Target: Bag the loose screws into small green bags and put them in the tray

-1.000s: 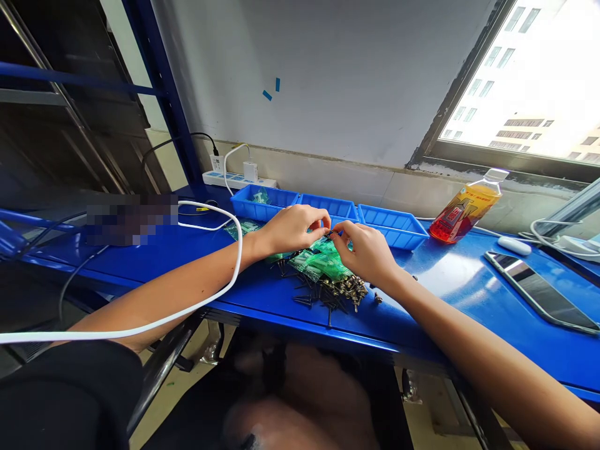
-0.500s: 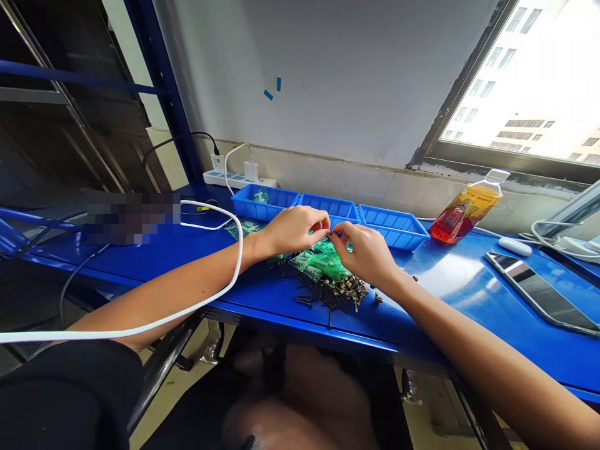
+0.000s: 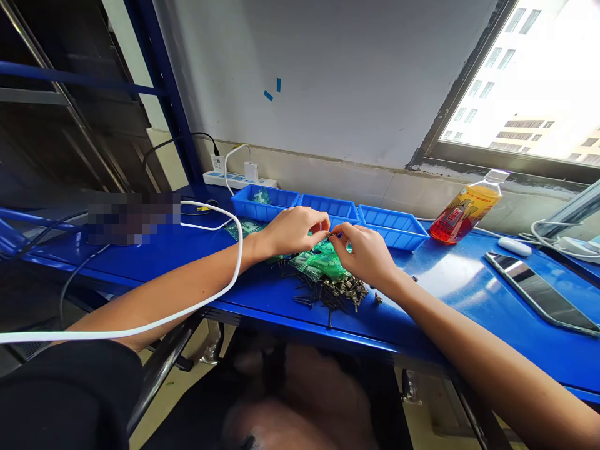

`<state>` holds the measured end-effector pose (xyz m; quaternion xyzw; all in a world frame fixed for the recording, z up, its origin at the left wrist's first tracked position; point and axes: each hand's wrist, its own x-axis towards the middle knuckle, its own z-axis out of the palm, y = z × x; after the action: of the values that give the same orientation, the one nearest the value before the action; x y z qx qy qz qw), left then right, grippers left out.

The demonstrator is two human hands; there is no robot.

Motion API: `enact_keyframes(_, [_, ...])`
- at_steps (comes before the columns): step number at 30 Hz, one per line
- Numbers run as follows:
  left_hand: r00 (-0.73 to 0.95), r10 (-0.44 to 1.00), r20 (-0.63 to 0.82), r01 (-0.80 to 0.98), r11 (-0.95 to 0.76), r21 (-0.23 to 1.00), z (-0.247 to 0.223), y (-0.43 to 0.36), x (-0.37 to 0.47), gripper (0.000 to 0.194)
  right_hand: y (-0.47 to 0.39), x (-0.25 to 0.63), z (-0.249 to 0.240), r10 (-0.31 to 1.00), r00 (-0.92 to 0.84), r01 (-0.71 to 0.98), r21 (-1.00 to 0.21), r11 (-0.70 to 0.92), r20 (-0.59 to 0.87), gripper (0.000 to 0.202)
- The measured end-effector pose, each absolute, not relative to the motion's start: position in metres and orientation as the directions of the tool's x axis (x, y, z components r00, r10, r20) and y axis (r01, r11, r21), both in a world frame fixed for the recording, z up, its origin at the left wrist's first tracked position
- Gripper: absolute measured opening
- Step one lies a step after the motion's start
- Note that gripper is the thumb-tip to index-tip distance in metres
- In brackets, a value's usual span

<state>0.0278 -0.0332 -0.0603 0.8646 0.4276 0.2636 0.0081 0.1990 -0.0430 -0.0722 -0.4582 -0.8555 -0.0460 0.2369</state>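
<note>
Both of the person's bare hands met above the middle of a blue workbench [image 3: 469, 281]. The left hand [image 3: 293, 229] and the right hand [image 3: 365, 250] were each curled, fingertips pinched together on one small dark screw [image 3: 332, 235] held between them, just above the bench surface. Directly below and slightly nearer the onlooker lay a heap of small green plastic bags [image 3: 323, 262], partly under the right hand, and touching that heap on its near side was a loose pile of dark screws [image 3: 335, 292], a few scattered toward the bench edge. Just behind the hands stood a row of three shallow blue trays [image 3: 394, 226], the leftmost holding a green bag or two. A white cable [image 3: 237, 250] looped over the left forearm. Against the wall to the left sat a white power strip [image 3: 234, 180] with chargers plugged in. Well to the right, an orange drink bottle [image 3: 464, 209] leaned tilted near the windowsill, a white mouse [image 3: 514, 245] lay beside it, and a phone [image 3: 539, 290] lay flat with its screen dark.
</note>
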Motion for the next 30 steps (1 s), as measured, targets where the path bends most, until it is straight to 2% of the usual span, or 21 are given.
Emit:
enact_keyframes(11, [0.475, 0.757, 0.449, 0.742, -0.619, 0.258, -0.0591, -0.0335, 0.0274, 0.014, -0.0425, 0.1988, -0.0714, 0.765, -0.45, 0.818, -0.131, 0.56, 0.46, 0.017])
enact_keyframes(16, [0.515, 0.731, 0.448, 0.698, -0.661, 0.276, -0.0577, -0.0341, 0.0274, 0.018, -0.0394, 0.2016, -0.0718, 0.747, -0.463, 0.812, -0.108, 0.573, 0.478, 0.022])
enact_keyframes(30, [0.577, 0.701, 0.419, 0.688, -0.694, 0.212, -0.0597, -0.0338, 0.0288, 0.02, -0.0411, 0.2003, -0.0724, 0.77, -0.472, 0.827, -0.086, 0.555, 0.429, 0.023])
